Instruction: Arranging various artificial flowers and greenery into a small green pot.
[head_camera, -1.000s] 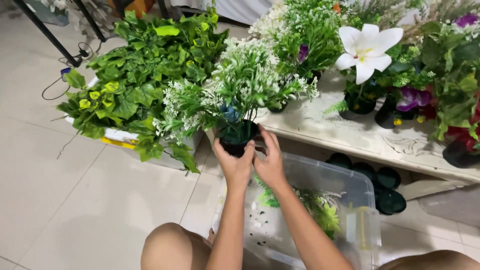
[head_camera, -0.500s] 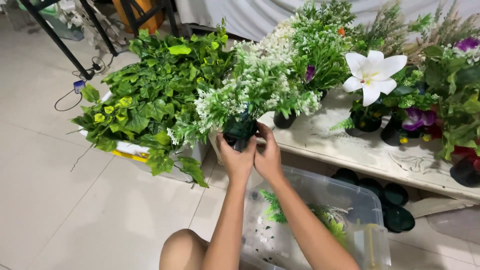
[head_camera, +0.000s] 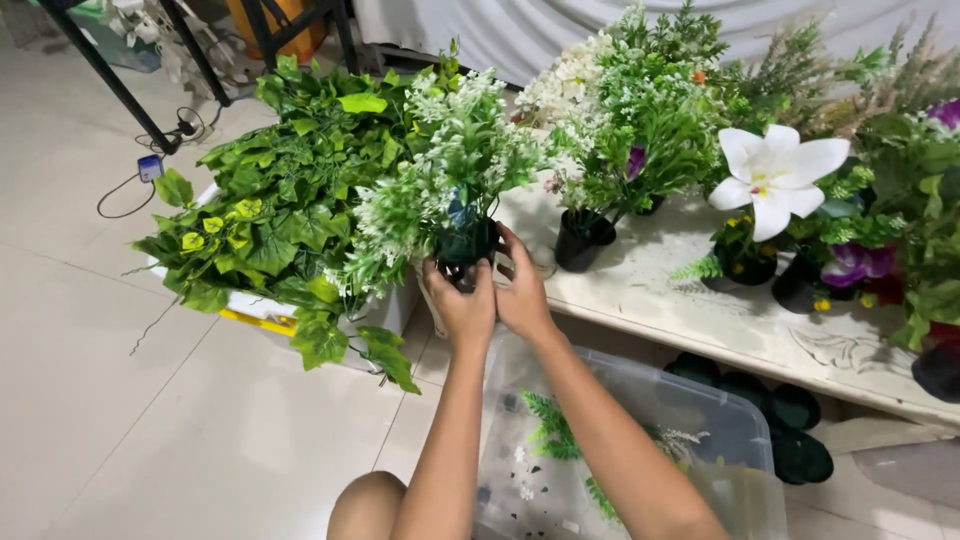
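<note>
A small black pot (head_camera: 465, 245) of white-flowered greenery (head_camera: 440, 170) is held in both hands above the near edge of a pale low table (head_camera: 700, 310). The left hand (head_camera: 462, 305) is wrapped around the pot's near left side, its fingers closed on the wall; the right hand (head_camera: 520, 290) is pressed to the right side, with the fingers curled up along the pot and the fingertips at the rim. The two hands are touching each other below the pot.

Compared with the picture half a second earlier, the pot is gripped in the same way and is seen at much the same place beside the table edge; the hands have not let go. The view has shifted slightly, so that more of the table is shown.

To the left, a mass of broad green leaves (head_camera: 290, 210) is seen spilling over a white box (head_camera: 255, 310) on the tiled floor (head_camera: 90, 400). On the table, a second black pot (head_camera: 583, 240) with fine green sprigs is standing just right of the hands, and farther right a large white lily (head_camera: 775, 175) and purple blooms (head_camera: 850, 265) are set among further pots. Below the forearms a clear plastic bin (head_camera: 690, 410) holding green sprigs is visible, and spare black pots (head_camera: 790, 440) are lying under the table.
</note>
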